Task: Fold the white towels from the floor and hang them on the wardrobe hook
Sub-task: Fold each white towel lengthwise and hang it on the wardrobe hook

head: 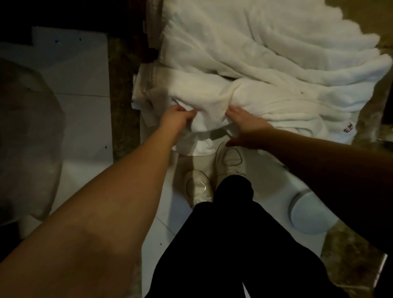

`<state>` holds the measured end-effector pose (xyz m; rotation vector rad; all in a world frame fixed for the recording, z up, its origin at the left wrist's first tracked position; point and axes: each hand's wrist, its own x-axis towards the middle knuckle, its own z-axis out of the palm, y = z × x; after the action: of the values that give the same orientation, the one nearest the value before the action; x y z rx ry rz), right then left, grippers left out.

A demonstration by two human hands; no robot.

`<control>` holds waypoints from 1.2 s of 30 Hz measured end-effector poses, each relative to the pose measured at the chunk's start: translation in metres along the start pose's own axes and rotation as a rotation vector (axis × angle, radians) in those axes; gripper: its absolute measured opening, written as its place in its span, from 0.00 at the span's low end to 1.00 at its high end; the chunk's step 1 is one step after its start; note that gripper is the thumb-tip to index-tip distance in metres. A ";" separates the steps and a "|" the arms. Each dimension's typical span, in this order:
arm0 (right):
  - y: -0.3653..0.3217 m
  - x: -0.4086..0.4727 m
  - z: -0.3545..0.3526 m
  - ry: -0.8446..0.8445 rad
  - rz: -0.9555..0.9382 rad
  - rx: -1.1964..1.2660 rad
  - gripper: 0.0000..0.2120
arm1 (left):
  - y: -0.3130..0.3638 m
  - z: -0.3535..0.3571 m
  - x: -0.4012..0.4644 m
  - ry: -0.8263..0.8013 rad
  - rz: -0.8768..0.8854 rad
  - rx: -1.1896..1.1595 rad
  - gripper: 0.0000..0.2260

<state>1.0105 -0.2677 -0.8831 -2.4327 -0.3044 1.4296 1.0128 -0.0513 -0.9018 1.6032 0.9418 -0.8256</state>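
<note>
1. Both forearms are bare; no sleeve shows on the left arm (116, 197) or the right arm (322, 166).
2. No ring, watch or glove shows on either hand.
3. Loose black trousers (229, 248) cover the legs.
4. White lace-up sneakers (198, 186) with thin dark outline stitching are on the feet.

Fluffy matt cloth towels (243, 63), smooth white shoes (230, 161)

dim indoor room, likely home or hotel bedroom. heap of white towels (243, 63) on patterned dark carpet (121, 89); flat white boards (80, 86) with small drilled holes laid on floor, like unassembled furniture panels; person's white sneakers (230, 161), black trousers (229, 248).
</note>
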 end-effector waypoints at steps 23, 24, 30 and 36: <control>-0.128 -0.246 -0.134 0.682 -0.114 0.339 0.12 | 0.160 -0.033 -0.289 -0.219 -0.031 -0.446 0.05; -0.130 -0.261 -0.147 0.675 -0.116 0.406 0.11 | 0.169 -0.033 -0.304 -0.228 -0.008 -0.433 0.06; -0.149 -0.351 -0.225 0.710 -0.164 0.629 0.09 | 0.230 -0.043 -0.397 -0.039 0.358 -0.185 0.06; -0.172 -0.441 -0.274 0.717 -0.230 0.592 0.10 | 0.289 -0.064 -0.484 -0.097 0.797 0.439 0.28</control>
<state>1.0328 -0.2940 -0.3372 -2.1327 0.0152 0.3998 1.0546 -0.1082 -0.3393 2.0684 -0.0057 -0.5419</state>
